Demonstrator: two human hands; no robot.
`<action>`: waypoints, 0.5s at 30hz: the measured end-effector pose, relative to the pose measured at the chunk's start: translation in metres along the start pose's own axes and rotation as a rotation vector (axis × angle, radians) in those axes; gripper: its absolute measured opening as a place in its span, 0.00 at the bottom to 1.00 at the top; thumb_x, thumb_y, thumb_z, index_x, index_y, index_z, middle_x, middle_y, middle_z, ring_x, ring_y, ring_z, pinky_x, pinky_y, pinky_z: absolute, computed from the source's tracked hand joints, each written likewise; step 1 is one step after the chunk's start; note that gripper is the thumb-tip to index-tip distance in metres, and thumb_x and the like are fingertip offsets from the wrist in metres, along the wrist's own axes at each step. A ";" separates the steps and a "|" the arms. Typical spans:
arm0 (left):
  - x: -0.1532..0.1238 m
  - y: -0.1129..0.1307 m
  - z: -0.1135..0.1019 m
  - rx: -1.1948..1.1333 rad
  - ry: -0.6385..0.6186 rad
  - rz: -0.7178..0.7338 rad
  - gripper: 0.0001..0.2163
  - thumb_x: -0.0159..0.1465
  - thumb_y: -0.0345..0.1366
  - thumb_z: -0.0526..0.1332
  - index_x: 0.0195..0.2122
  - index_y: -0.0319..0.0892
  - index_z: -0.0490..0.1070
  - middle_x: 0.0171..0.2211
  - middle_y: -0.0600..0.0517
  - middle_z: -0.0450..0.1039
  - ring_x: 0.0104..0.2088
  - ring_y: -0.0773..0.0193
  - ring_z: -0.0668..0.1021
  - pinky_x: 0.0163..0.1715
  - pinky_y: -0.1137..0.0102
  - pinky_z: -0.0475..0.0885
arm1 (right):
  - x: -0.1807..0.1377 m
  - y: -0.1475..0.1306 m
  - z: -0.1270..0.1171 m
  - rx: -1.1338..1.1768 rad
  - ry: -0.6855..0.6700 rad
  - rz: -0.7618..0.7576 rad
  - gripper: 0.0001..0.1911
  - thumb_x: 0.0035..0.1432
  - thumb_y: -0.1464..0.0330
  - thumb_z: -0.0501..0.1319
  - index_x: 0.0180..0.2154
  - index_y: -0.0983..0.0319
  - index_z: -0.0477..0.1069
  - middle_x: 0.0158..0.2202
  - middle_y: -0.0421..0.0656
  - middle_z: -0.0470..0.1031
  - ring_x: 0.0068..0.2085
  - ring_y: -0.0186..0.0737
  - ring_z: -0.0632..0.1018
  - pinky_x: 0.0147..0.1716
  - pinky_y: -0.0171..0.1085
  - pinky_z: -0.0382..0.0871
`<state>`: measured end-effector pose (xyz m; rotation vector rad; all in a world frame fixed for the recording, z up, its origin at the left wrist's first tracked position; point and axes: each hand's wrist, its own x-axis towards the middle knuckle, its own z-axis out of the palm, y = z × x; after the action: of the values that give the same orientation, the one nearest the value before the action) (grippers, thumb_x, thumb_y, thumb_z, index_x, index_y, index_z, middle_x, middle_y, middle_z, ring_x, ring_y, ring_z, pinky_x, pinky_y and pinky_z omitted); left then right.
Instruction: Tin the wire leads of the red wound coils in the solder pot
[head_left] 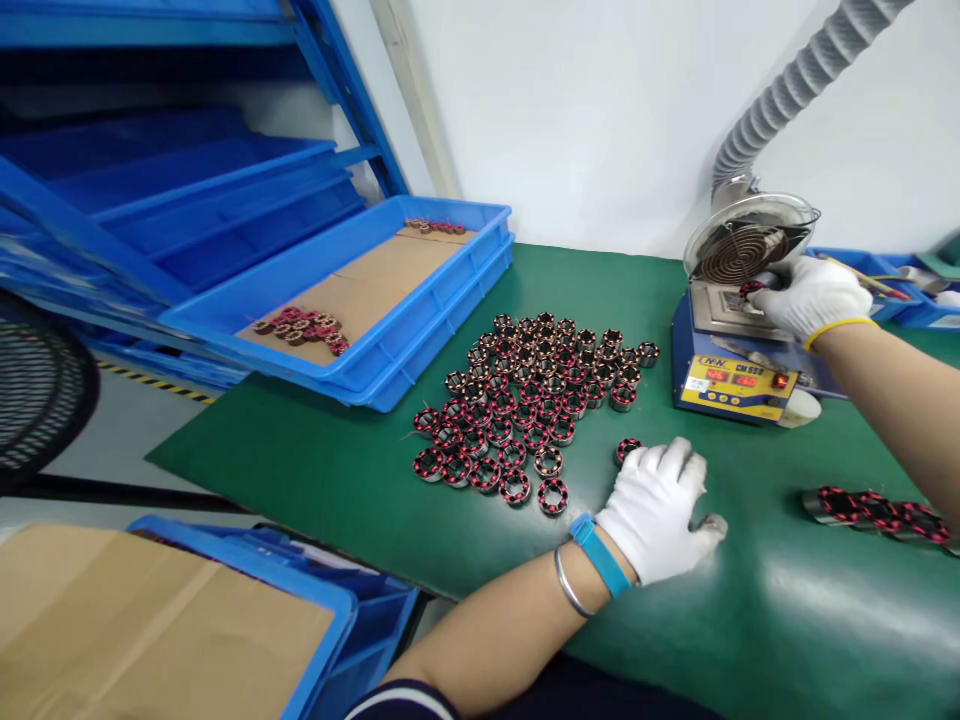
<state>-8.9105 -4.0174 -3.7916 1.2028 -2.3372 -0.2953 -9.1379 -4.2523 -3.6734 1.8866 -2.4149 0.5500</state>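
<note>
Probably dipping, my right hand (821,297) pinches a coil ring (751,288) at the solder pot (731,380); my left hand (654,510) lies spread; next wants steadiness, I'd judge.

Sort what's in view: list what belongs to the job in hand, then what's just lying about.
Belonging to the job, it seems:
red-and-black ring in the right hand
yellow-fronted machine below it
nearby ring at the left hand
grouped rings on the green table

Seemingly just lying about:
black mesh guard, far left
cardboard, lower left
blue bins behind the right hand
</note>
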 end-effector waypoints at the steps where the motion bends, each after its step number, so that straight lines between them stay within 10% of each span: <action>1: 0.000 0.000 0.000 -0.011 0.016 0.020 0.27 0.65 0.53 0.55 0.58 0.40 0.65 0.62 0.44 0.65 0.56 0.51 0.70 0.59 0.55 0.64 | 0.001 -0.001 -0.002 -0.001 -0.005 0.009 0.35 0.51 0.50 0.64 0.46 0.76 0.76 0.48 0.59 0.75 0.51 0.46 0.74 0.44 0.44 0.60; 15: 0.008 -0.013 0.002 0.173 0.012 -0.359 0.36 0.60 0.52 0.62 0.65 0.38 0.59 0.67 0.38 0.58 0.57 0.44 0.70 0.54 0.51 0.68 | -0.006 0.002 -0.015 0.066 0.033 0.019 0.43 0.46 0.45 0.58 0.45 0.79 0.75 0.46 0.59 0.76 0.52 0.50 0.75 0.42 0.42 0.61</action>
<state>-8.9059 -4.0318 -3.7958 1.7053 -2.1624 -0.2065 -9.1408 -4.2418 -3.6616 1.8655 -2.4259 0.6645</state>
